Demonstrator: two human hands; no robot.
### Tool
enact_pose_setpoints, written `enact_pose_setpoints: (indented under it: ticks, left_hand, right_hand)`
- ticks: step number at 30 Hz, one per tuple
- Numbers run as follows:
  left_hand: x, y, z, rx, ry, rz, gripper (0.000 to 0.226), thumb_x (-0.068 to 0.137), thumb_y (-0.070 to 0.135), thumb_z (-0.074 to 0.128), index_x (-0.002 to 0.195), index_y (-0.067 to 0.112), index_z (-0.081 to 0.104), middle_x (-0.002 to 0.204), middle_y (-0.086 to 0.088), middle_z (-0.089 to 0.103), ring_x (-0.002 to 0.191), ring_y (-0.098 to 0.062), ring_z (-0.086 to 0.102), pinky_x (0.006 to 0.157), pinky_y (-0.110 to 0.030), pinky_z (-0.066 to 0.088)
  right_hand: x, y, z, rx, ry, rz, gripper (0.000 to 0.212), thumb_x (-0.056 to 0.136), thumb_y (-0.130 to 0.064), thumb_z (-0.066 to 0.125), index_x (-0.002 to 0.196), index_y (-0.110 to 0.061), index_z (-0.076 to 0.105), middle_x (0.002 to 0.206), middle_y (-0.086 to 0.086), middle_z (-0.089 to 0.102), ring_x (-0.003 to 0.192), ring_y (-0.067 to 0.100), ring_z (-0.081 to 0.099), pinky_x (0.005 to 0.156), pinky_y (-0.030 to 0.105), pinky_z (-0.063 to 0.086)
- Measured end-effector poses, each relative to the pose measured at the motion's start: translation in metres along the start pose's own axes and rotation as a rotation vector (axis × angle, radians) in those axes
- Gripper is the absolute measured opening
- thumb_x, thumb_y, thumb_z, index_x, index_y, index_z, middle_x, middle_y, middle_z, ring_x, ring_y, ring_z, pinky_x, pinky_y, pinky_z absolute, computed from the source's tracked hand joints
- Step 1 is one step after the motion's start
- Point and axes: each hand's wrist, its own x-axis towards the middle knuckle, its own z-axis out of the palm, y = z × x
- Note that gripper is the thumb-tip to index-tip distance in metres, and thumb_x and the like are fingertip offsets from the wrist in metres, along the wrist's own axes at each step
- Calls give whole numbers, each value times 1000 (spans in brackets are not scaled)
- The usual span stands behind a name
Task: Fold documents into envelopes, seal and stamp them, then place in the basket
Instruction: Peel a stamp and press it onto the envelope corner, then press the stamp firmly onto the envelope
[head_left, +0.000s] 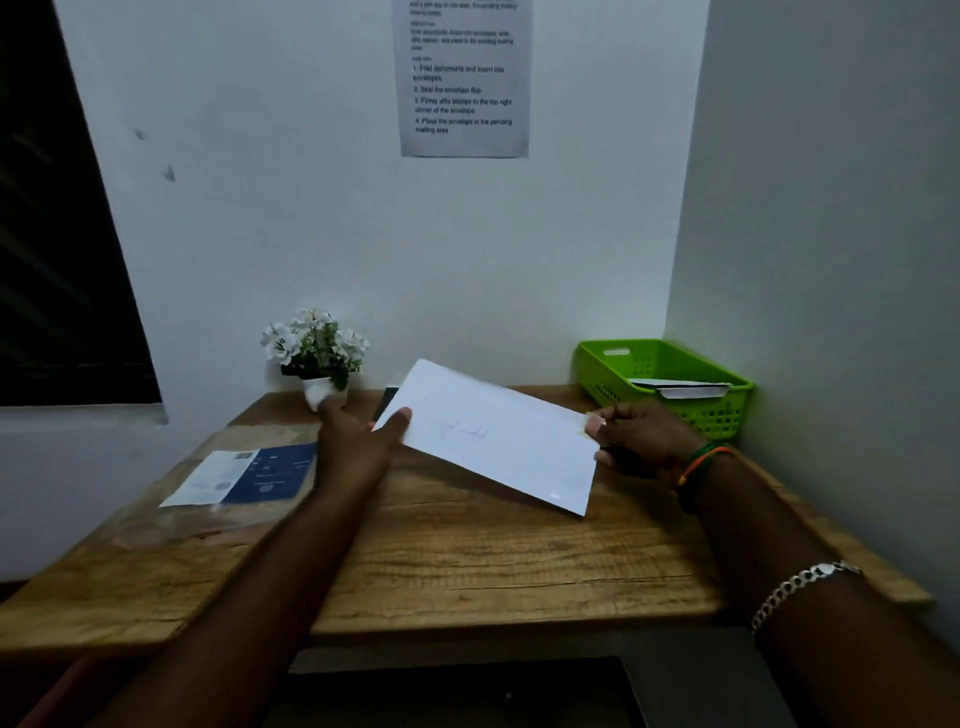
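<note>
Left hand (363, 441) motion-blurred; fingers under white sheet (493, 436), only thumb on top shows. Dark object (387, 402) behind sheet mostly hidden, identity unclear. Faint pen mark on sheet unreadable. Wall notice (465, 78) cut off at top edge, upper lines too blurred to read. Envelopes (685, 388) in green basket (613, 374) partly hidden by rim. Blue-and-white leaflet (249, 475) print too small to read.

Both bare forearms reached forward from the bottom of the view. The left hand (363, 441) was stretched out, thumb on top, pinching the near-left edge of the envelope (493, 434). The right hand (641, 441) curled its fingers round the opposite end, thumb on top, its wrist wearing coloured bands and a chain bracelet.
</note>
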Motion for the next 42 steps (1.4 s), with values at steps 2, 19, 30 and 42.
enact_pose_setpoints:
  ticks: [2, 19, 30, 42]
  left_hand:
    - [-8, 4, -4, -300, -114, -172, 61, 89, 19, 78, 141, 12, 47, 126, -16, 68, 101, -30, 73, 78, -41, 62]
    - [-22, 93, 23, -707, -282, -236, 23, 96, 1, 66, 117, 8, 66, 99, -14, 72, 71, -19, 65, 46, -18, 54]
    - [-68, 49, 107, 379, -507, 446, 45, 90, 31, 77, 130, 15, 63, 114, -2, 69, 100, -11, 65, 89, -27, 52]
    - [-68, 1, 101, 665, -491, 520, 46, 92, 53, 65, 129, 26, 65, 128, 6, 56, 114, -11, 56, 99, -35, 51]
  right_hand:
    - [-5, 0, 1, 13, -4, -8, 8, 95, -6, 65, 87, -8, 65, 79, 12, 65, 54, 13, 63, 44, 19, 53]
    - [-56, -50, -21, 272, -63, 100, 27, 88, -18, 76, 113, -13, 66, 94, 5, 72, 81, 20, 67, 64, 31, 58]
    - [-36, -57, -96, 604, 544, -118, 19, 89, 4, 69, 105, -3, 62, 82, 10, 64, 63, 18, 62, 35, 20, 49]
    - [-1, -38, -92, 382, 623, -27, 12, 89, -11, 68, 90, 0, 62, 78, 16, 65, 58, 27, 64, 52, 41, 61]
